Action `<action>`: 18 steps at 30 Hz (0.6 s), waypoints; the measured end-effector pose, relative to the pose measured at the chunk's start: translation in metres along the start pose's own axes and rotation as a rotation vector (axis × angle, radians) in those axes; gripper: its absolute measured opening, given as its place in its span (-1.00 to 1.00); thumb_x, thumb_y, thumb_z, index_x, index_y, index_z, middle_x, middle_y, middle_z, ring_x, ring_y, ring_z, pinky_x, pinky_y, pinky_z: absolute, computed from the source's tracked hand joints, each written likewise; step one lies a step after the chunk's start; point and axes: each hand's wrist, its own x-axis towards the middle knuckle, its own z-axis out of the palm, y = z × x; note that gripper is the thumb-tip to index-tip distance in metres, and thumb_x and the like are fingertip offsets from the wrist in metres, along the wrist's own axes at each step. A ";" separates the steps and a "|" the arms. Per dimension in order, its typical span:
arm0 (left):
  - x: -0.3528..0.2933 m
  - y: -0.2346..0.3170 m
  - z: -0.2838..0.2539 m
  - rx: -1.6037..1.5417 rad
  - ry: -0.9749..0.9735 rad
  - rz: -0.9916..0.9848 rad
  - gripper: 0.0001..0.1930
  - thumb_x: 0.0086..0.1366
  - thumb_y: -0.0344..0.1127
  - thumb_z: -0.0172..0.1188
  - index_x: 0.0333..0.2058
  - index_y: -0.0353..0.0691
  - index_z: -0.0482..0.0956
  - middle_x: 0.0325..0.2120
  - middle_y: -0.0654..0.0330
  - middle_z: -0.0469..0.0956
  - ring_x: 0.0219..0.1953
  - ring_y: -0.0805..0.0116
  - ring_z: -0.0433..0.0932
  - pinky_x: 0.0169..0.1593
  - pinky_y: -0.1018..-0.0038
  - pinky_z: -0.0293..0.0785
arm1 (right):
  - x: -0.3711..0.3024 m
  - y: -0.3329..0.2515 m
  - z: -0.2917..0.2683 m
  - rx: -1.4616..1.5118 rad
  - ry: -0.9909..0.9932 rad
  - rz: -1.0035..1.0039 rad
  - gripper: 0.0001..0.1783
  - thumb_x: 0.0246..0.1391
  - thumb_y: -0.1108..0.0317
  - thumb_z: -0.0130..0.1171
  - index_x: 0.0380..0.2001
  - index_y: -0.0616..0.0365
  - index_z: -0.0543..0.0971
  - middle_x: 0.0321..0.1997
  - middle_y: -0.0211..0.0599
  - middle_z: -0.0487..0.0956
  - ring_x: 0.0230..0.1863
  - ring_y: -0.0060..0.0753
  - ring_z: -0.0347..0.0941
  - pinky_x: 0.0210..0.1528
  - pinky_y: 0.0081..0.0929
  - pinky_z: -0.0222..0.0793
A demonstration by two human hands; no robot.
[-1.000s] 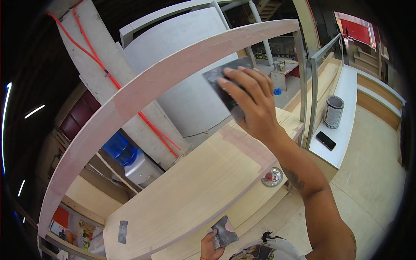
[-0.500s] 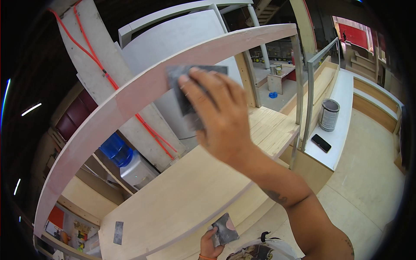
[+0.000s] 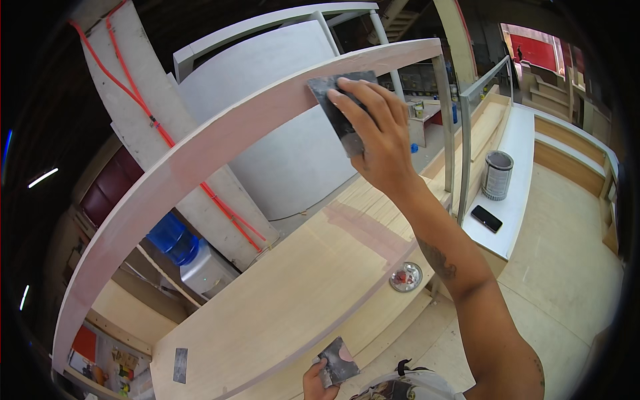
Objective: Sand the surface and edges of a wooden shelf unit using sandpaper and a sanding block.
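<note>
My right hand [image 3: 380, 140] presses a thin dark grey putty spreader [image 3: 337, 110] against the pink-smeared face of the curved wooden beam [image 3: 193, 147], right of its middle. The fingers lie bent over the spreader, with the thumb behind it. Low in the view, my left hand [image 3: 320, 383] grips a second dark, square putty spreader [image 3: 339, 363], which carries a round patch of pink putty near its top corner. Below the beam, a curved wooden tabletop [image 3: 267, 300] has a pink smear [image 3: 370, 230]. A round metal lid [image 3: 406, 277] with red paste lies near its front edge.
Another dark strip [image 3: 180, 365] lies on the tabletop's left end. To the right, a metal can [image 3: 497, 175] and a black phone [image 3: 487, 218] rest on a white counter [image 3: 520, 160]. Upright posts [image 3: 448, 127] hold the beam's right end. Behind stand a column with orange cables [image 3: 157, 123] and a water dispenser [image 3: 200, 267].
My right hand has slid the spreader rightward and slightly up along the beam. The lid and the tabletop smear, earlier behind my arm, now show. My left hand keeps its spreader, almost in place.
</note>
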 end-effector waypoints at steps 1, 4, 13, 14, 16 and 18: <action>0.002 0.000 -0.005 -0.009 -0.019 -0.001 -0.70 0.28 -0.31 0.09 -0.01 -0.16 0.51 -0.10 0.17 0.62 -0.10 0.18 0.63 -0.03 0.15 0.54 | -0.001 -0.004 0.001 0.001 -0.001 0.002 -0.24 -0.34 0.56 0.32 0.11 -0.02 0.53 0.21 -0.33 0.45 0.19 -0.13 0.31 0.21 -0.19 0.19; 0.002 0.001 -0.009 -0.017 -0.037 -0.004 -0.68 0.29 -0.30 0.08 0.01 -0.16 0.50 -0.10 0.16 0.62 -0.09 0.17 0.63 -0.03 0.15 0.55 | -0.013 -0.028 -0.001 0.063 -0.085 0.060 -0.26 -0.32 0.59 0.25 0.11 -0.01 0.51 0.21 -0.33 0.46 0.20 -0.12 0.31 0.22 -0.20 0.18; 0.002 -0.001 -0.006 0.000 -0.020 -0.022 -0.65 0.29 -0.31 0.08 0.04 -0.19 0.48 -0.08 0.15 0.61 -0.06 0.15 0.62 0.02 0.12 0.54 | -0.005 0.009 -0.011 -0.090 0.049 0.293 -0.27 -0.27 0.61 0.18 0.13 0.10 0.48 0.16 -0.18 0.47 0.14 -0.03 0.34 0.19 -0.13 0.19; 0.002 0.000 -0.007 0.006 -0.025 -0.027 -0.66 0.29 -0.31 0.08 0.04 -0.19 0.48 -0.08 0.15 0.61 -0.05 0.15 0.62 0.03 0.12 0.54 | -0.003 0.010 -0.009 -0.122 0.020 0.334 -0.28 -0.26 0.60 0.19 0.13 0.11 0.48 0.15 -0.17 0.47 0.12 -0.02 0.35 0.18 -0.12 0.20; 0.002 0.002 -0.003 0.001 -0.017 0.001 -0.66 0.29 -0.31 0.07 0.04 -0.19 0.48 -0.08 0.15 0.61 -0.05 0.15 0.61 0.02 0.12 0.54 | 0.001 -0.011 -0.003 -0.086 0.014 0.326 -0.28 -0.27 0.59 0.20 0.13 0.11 0.47 0.14 -0.17 0.46 0.12 -0.02 0.35 0.17 -0.12 0.21; 0.001 0.007 0.005 -0.007 -0.008 0.031 -0.66 0.29 -0.31 0.07 0.03 -0.20 0.48 -0.07 0.15 0.61 -0.04 0.15 0.61 0.02 0.11 0.54 | 0.009 -0.050 -0.005 -0.013 -0.045 0.330 -0.25 -0.28 0.56 0.24 0.15 0.09 0.45 0.16 -0.19 0.44 0.12 0.02 0.33 0.15 -0.12 0.22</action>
